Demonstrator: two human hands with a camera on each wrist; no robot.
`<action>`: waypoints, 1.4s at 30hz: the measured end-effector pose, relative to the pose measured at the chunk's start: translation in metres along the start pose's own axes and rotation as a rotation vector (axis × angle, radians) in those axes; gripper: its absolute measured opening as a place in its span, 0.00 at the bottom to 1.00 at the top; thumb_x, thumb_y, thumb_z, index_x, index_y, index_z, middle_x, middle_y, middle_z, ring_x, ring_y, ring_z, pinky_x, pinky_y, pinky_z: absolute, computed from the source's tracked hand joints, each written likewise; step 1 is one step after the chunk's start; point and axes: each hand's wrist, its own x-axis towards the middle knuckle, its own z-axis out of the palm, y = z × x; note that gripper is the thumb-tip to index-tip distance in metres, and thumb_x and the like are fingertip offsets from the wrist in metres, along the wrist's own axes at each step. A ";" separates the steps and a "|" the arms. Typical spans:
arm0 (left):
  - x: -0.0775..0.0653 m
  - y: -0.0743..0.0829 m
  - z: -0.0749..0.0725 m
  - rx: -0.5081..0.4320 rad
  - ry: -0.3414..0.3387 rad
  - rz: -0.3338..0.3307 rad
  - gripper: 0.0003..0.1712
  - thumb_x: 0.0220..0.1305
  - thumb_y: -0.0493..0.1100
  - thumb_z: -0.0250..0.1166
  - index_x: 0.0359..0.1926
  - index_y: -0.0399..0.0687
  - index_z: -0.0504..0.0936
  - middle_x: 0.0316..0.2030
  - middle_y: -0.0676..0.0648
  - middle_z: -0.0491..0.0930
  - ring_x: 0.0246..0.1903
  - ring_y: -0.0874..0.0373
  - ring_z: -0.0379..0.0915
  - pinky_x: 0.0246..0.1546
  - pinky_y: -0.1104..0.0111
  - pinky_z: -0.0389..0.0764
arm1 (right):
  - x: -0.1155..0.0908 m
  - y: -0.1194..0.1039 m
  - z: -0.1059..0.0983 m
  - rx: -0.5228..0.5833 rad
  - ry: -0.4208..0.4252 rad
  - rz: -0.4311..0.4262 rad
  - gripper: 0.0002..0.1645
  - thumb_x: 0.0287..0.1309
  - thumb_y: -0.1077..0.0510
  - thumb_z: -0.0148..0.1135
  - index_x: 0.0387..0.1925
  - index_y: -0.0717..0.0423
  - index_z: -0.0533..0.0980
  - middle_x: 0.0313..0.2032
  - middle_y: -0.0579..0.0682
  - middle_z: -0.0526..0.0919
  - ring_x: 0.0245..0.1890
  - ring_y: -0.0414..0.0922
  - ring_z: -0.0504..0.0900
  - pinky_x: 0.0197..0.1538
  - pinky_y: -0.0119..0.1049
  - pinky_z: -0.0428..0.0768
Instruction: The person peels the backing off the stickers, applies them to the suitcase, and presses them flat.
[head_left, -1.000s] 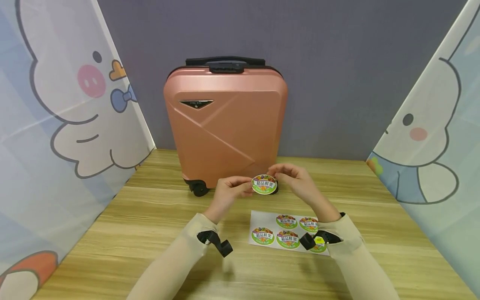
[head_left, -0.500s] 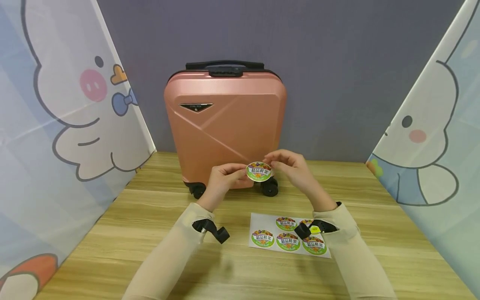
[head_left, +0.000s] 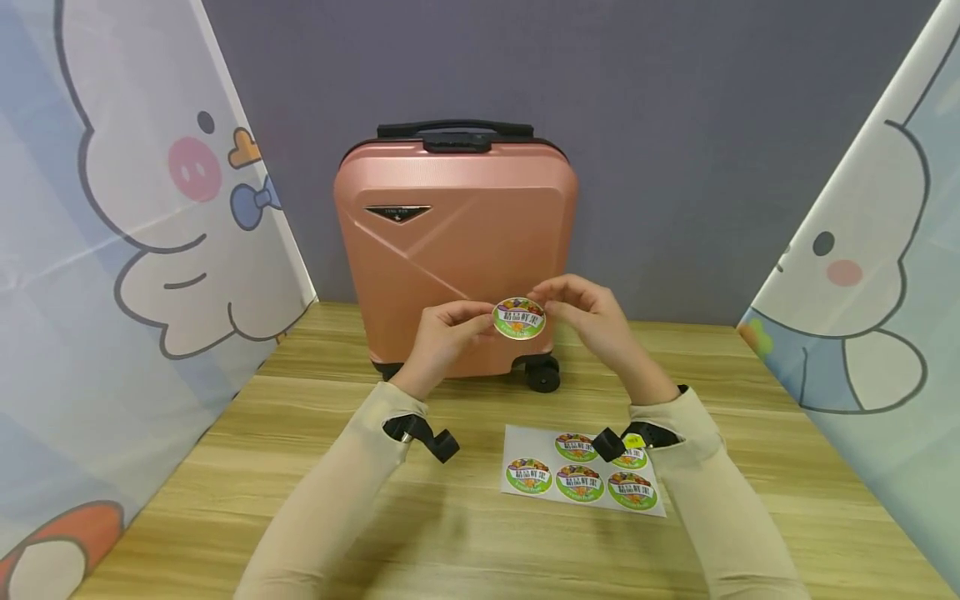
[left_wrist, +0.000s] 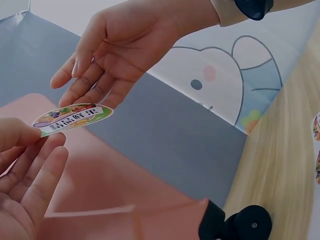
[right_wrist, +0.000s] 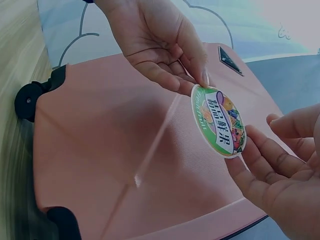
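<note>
An oval fruit sticker [head_left: 519, 318] with a green lower edge is held up in front of the suitcase [head_left: 457, 250]. My left hand [head_left: 444, 340] pinches its left edge between thumb and fingers. At the opposite edge, my right hand [head_left: 588, 321] has its fingertips right against the sticker [right_wrist: 219, 121], and the thumb of that hand stands apart from it in the right wrist view. The pink hard-shell suitcase stands upright behind both hands. Below them a white sticker sheet [head_left: 542, 492] with several matching oval stickers lies on the table, partly covered by the right wrist's camera.
The wood-grain table [head_left: 247, 492] runs back to a grey panel [head_left: 675, 167] behind the suitcase. Cartoon-printed cloths [head_left: 135, 208] flank the table on both sides. A black suitcase wheel [head_left: 543, 375] shows beneath the hands.
Both hands have risen with the sticker, away from the table and up over the suitcase's lower front. The sheet lies where it was. The left hand's pinch is unchanged.
</note>
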 end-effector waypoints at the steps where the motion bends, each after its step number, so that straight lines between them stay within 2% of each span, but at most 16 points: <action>1: 0.001 0.002 0.001 -0.026 -0.002 -0.005 0.11 0.65 0.30 0.66 0.47 0.27 0.84 0.36 0.44 0.86 0.35 0.52 0.84 0.46 0.56 0.84 | 0.001 -0.001 0.000 0.004 0.002 0.001 0.12 0.65 0.73 0.54 0.49 0.76 0.74 0.44 0.44 0.85 0.49 0.41 0.81 0.54 0.37 0.79; 5: 0.005 0.008 0.001 0.010 -0.006 0.045 0.12 0.64 0.29 0.65 0.47 0.26 0.83 0.37 0.44 0.86 0.35 0.53 0.85 0.43 0.58 0.85 | 0.007 -0.005 -0.002 0.013 0.006 0.002 0.13 0.66 0.72 0.55 0.50 0.75 0.74 0.44 0.43 0.85 0.50 0.42 0.81 0.54 0.39 0.78; 8: 0.007 0.013 0.000 0.086 -0.002 0.109 0.12 0.63 0.29 0.66 0.47 0.27 0.84 0.36 0.45 0.87 0.34 0.53 0.85 0.39 0.61 0.85 | 0.012 -0.009 -0.004 0.009 0.007 -0.005 0.13 0.66 0.72 0.55 0.50 0.74 0.75 0.45 0.45 0.85 0.51 0.44 0.80 0.55 0.41 0.77; 11: 0.010 0.018 -0.001 0.101 -0.007 0.136 0.13 0.63 0.30 0.66 0.48 0.28 0.84 0.37 0.45 0.87 0.35 0.51 0.85 0.39 0.58 0.84 | 0.017 -0.013 -0.005 -0.002 0.008 -0.016 0.12 0.67 0.71 0.55 0.50 0.73 0.76 0.46 0.48 0.85 0.51 0.45 0.79 0.55 0.40 0.77; 15: 0.011 0.027 -0.001 0.106 -0.011 0.147 0.14 0.62 0.31 0.68 0.48 0.29 0.84 0.37 0.47 0.87 0.39 0.51 0.84 0.45 0.51 0.82 | 0.023 -0.018 -0.004 -0.015 0.013 -0.038 0.12 0.67 0.71 0.55 0.50 0.73 0.76 0.46 0.47 0.84 0.51 0.44 0.80 0.55 0.38 0.77; 17: 0.012 0.031 -0.001 0.111 -0.014 0.155 0.14 0.61 0.31 0.69 0.49 0.30 0.84 0.37 0.48 0.87 0.41 0.52 0.84 0.47 0.52 0.82 | 0.026 -0.020 -0.004 -0.020 0.015 -0.046 0.12 0.67 0.71 0.55 0.49 0.73 0.76 0.45 0.46 0.84 0.50 0.44 0.81 0.55 0.38 0.77; 20: 0.014 0.037 -0.001 0.118 -0.020 0.169 0.15 0.60 0.31 0.69 0.49 0.31 0.84 0.38 0.47 0.87 0.41 0.56 0.83 0.47 0.53 0.81 | 0.030 -0.024 -0.005 -0.028 0.012 -0.052 0.12 0.67 0.72 0.54 0.49 0.73 0.76 0.46 0.47 0.84 0.49 0.45 0.81 0.55 0.39 0.77; 22: 0.016 0.040 -0.001 0.114 -0.024 0.180 0.15 0.60 0.30 0.69 0.49 0.31 0.84 0.38 0.47 0.87 0.41 0.56 0.84 0.46 0.58 0.82 | 0.033 -0.027 -0.006 -0.033 0.008 -0.051 0.12 0.67 0.71 0.54 0.49 0.72 0.77 0.47 0.50 0.84 0.49 0.45 0.81 0.56 0.40 0.77; 26: 0.019 0.046 -0.001 0.087 -0.031 0.204 0.16 0.61 0.28 0.67 0.50 0.26 0.82 0.38 0.45 0.87 0.40 0.56 0.84 0.46 0.55 0.83 | 0.038 -0.032 -0.006 -0.046 0.001 -0.052 0.12 0.67 0.71 0.55 0.50 0.71 0.77 0.49 0.55 0.83 0.49 0.45 0.81 0.56 0.44 0.77; 30: 0.022 0.051 0.000 0.076 -0.025 0.226 0.16 0.61 0.26 0.65 0.51 0.23 0.80 0.38 0.44 0.87 0.39 0.54 0.84 0.45 0.51 0.83 | 0.042 -0.037 -0.006 -0.064 -0.006 -0.059 0.13 0.66 0.71 0.56 0.50 0.73 0.77 0.48 0.56 0.83 0.47 0.45 0.82 0.54 0.45 0.78; 37: 0.028 0.058 0.002 0.061 -0.006 0.247 0.18 0.61 0.25 0.65 0.53 0.24 0.79 0.42 0.41 0.86 0.42 0.47 0.83 0.42 0.57 0.85 | 0.053 -0.045 -0.008 -0.059 0.005 -0.094 0.12 0.66 0.71 0.55 0.50 0.72 0.77 0.48 0.56 0.83 0.47 0.46 0.82 0.53 0.44 0.78; 42: 0.032 0.062 0.005 0.048 -0.004 0.240 0.21 0.60 0.23 0.64 0.56 0.26 0.78 0.44 0.37 0.85 0.44 0.51 0.83 0.43 0.59 0.85 | 0.060 -0.048 -0.012 -0.066 0.014 -0.115 0.12 0.66 0.72 0.54 0.48 0.70 0.78 0.48 0.56 0.83 0.47 0.45 0.82 0.54 0.41 0.78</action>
